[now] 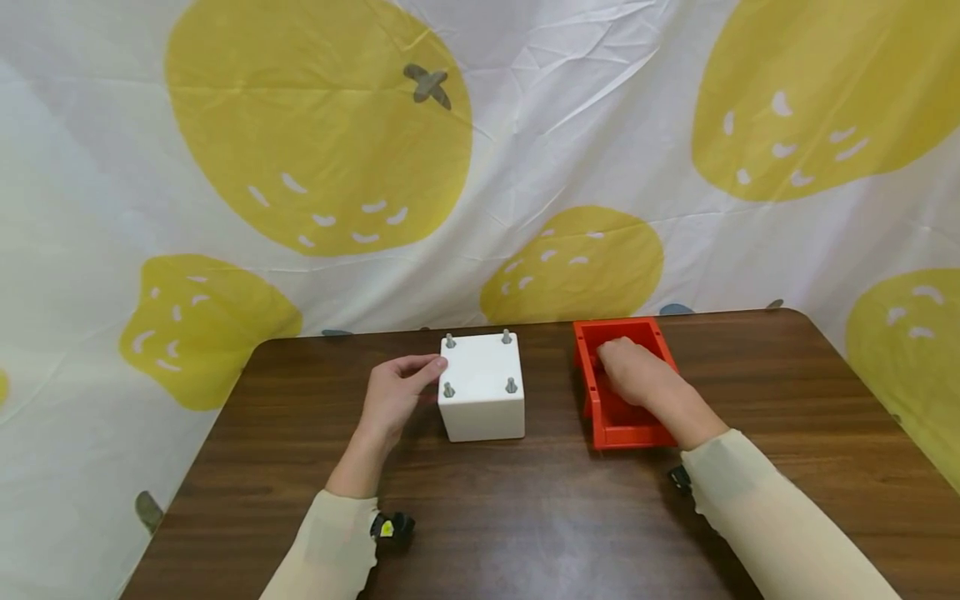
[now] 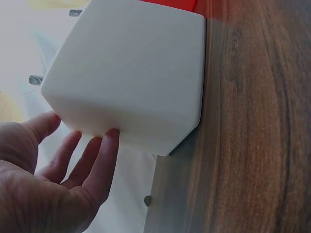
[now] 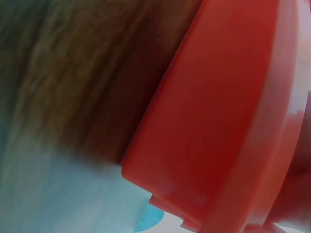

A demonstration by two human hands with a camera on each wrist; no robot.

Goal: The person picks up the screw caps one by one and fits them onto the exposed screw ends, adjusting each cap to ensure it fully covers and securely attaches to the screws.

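Observation:
A white block (image 1: 482, 375) sits on the table with a metal bolt standing up from each corner of its top. Against its left side, my left hand (image 1: 393, 392) rests its thumb and fingertips; in the left wrist view the fingers (image 2: 104, 165) are loosely bent and touch one face without wrapping round it. To the right stands an open red bin (image 1: 636, 435). My right hand (image 1: 633, 371) reaches down inside it. The bin and the hand itself hide those fingertips, so whether they hold anything does not show. In the right wrist view the bin's outer wall (image 3: 209, 111) fills much of the picture.
A dark wood-grain table (image 1: 555, 500) carries the block and the bin. Behind it hangs a white cloth (image 1: 525, 150) printed with large yellow fruit. Small black devices (image 1: 392, 528) are worn at both wrists.

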